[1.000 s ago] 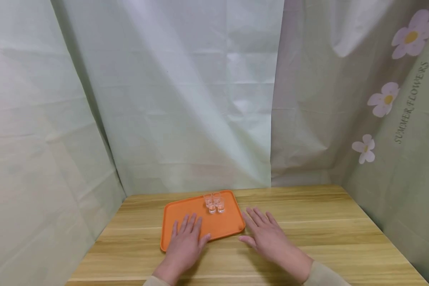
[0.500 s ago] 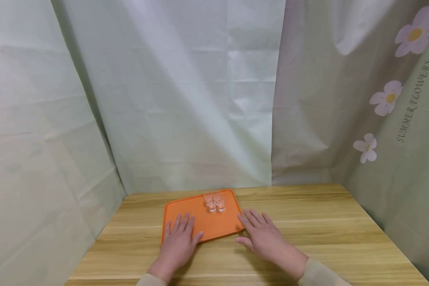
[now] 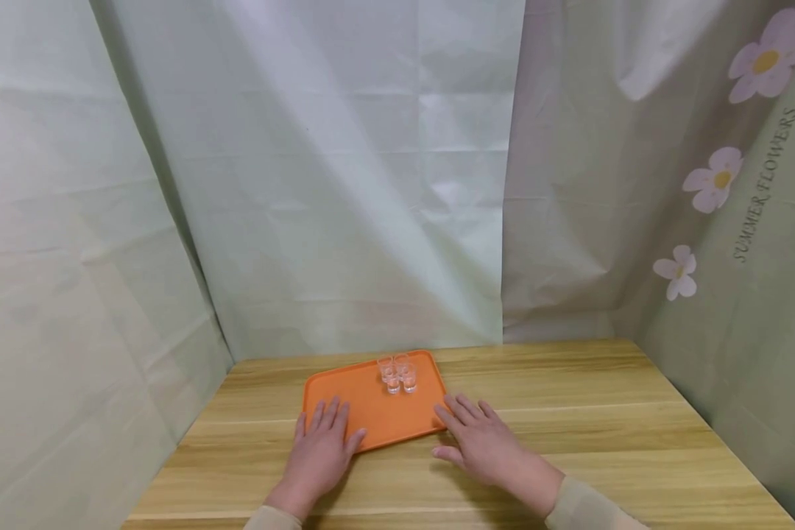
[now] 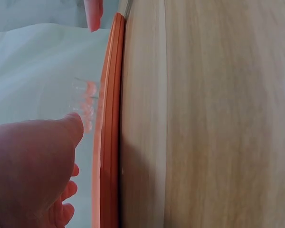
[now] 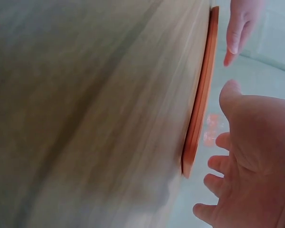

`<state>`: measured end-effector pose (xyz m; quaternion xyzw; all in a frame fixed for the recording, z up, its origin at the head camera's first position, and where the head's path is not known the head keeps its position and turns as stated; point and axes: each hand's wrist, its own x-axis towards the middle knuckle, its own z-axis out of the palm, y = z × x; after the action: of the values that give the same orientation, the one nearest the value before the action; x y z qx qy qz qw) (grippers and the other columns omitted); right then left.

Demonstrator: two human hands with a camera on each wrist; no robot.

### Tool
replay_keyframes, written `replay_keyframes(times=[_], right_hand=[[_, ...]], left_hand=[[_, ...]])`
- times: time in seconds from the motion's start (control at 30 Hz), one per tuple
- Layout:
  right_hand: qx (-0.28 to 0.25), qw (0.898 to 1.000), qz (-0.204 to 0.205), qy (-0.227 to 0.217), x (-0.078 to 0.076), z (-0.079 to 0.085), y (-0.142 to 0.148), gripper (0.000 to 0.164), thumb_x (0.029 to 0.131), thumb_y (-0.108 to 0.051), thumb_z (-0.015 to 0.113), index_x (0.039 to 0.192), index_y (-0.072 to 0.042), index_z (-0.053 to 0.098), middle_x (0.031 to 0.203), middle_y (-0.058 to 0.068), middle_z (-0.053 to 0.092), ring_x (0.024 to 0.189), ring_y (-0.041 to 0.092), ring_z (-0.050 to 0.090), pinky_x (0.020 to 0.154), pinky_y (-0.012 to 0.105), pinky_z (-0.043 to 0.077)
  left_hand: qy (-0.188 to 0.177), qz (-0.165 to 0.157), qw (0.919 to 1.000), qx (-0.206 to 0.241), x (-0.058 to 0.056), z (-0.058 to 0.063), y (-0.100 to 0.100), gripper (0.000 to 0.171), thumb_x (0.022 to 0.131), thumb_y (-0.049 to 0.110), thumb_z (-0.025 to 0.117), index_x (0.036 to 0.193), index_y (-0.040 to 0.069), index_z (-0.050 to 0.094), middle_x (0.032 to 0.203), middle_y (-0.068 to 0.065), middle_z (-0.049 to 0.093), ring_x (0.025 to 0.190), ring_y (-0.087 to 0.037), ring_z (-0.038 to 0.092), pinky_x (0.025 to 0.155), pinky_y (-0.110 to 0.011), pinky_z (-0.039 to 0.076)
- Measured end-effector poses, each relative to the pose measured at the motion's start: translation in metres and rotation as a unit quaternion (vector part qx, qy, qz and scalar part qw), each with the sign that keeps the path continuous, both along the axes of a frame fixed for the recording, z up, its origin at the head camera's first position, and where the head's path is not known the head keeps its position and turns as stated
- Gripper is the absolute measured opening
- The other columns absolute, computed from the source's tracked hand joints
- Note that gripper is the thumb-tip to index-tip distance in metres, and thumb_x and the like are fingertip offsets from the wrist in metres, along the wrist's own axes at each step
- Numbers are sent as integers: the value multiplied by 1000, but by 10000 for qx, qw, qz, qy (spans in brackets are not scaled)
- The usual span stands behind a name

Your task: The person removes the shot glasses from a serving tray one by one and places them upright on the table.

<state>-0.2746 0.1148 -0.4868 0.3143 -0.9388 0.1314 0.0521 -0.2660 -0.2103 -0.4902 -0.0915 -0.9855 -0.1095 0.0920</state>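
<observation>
An orange tray [image 3: 397, 423] lies slightly turned on the wooden table. Toward its far right side, several small clear shot glasses [image 3: 400, 374] stand grouped together. My left hand [image 3: 318, 453] is spread palm down over the tray's near left corner, hiding that corner. Near the right front corner, my right hand [image 3: 486, 442] is also spread, its fingertips overlapping the rim in the head view. Both wrist views show the hands raised above the tray's edge [image 4: 109, 133], with a gap visible at the right hand [image 5: 261, 152]. Neither hand holds anything.
The wooden table [image 3: 589, 427] extends to both sides of the tray. Pale hanging cloth [image 3: 358, 184] encloses the table at the back and sides. Printed flowers [image 3: 712, 180] and lettering mark the cloth on the right.
My left hand has drifted left and back toward me, uncovering more of the tray. My right hand has shifted slightly left and nearer to me. Tray and glasses stay in place.
</observation>
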Motion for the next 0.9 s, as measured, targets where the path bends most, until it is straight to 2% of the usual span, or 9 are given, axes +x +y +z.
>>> replay_keyframes(times=[0.37, 0.5, 0.73, 0.9], right_hand=[[132, 9992, 47, -377, 3, 5, -2, 76, 110, -57, 58, 167, -8, 49, 173, 17, 42, 160, 43, 36, 127, 70, 31], [132, 9993, 106, -319, 3, 3, -1, 76, 110, -58, 57, 166, -6, 50, 171, 19, 44, 159, 44, 38, 125, 72, 33], [297, 9994, 195, 26, 1, -4, -2, 77, 111, -61, 53, 163, -5, 52, 169, 20, 48, 156, 44, 43, 122, 72, 38], [427, 9988, 134, -216, 5, 3, -3, 76, 110, -59, 58, 165, -7, 51, 171, 17, 46, 158, 41, 41, 125, 68, 37]], left_hand=[[-168, 170, 9997, 5, -4, -3, -11, 67, 115, 47, 55, 160, -2, 54, 170, -29, 41, 159, -55, 32, 126, -80, 17], [-180, 203, 9996, 60, -4, -3, -13, 67, 115, 47, 55, 160, -3, 54, 170, -29, 41, 159, -55, 31, 126, -80, 16], [-197, 278, 9994, 68, -3, -4, -16, 66, 115, 46, 57, 159, -3, 54, 170, -30, 41, 158, -55, 33, 126, -80, 17], [-271, 313, 9991, 106, -2, -5, -19, 66, 114, 46, 58, 158, -4, 54, 169, -32, 41, 158, -56, 32, 125, -81, 17]])
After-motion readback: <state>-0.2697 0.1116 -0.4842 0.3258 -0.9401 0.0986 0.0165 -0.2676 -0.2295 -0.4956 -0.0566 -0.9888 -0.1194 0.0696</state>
